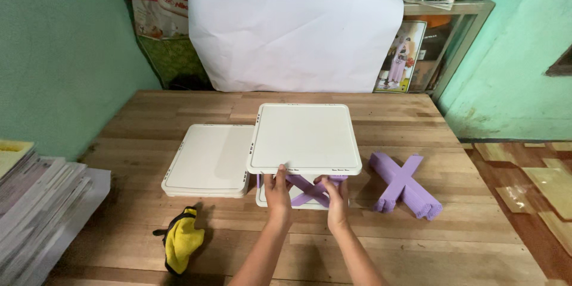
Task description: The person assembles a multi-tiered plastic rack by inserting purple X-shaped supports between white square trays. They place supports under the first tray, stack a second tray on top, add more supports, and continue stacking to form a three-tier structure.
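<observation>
**Panel sits above crossed legs, both hands at its near edge**

White panel (pixel 305 138) mid-frame, flat atop purple cross (pixel 313 189). Left hand (pixel 277 193) pinches the near edge, fingers curled; right hand (pixel 335 198) grips the cross just below. Both equally near; spare cross (pixel 404 185) lies right on the surface (pixel 417 250)

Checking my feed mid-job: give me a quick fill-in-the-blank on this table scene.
1. Both hands, left hand and right hand, grip the near edge of the raised ____ panel.
2. The cross-shaped support lying to its right is ____.
3. The cloth near the left forearm is mostly ____.

Missing words: white; purple; yellow
</observation>
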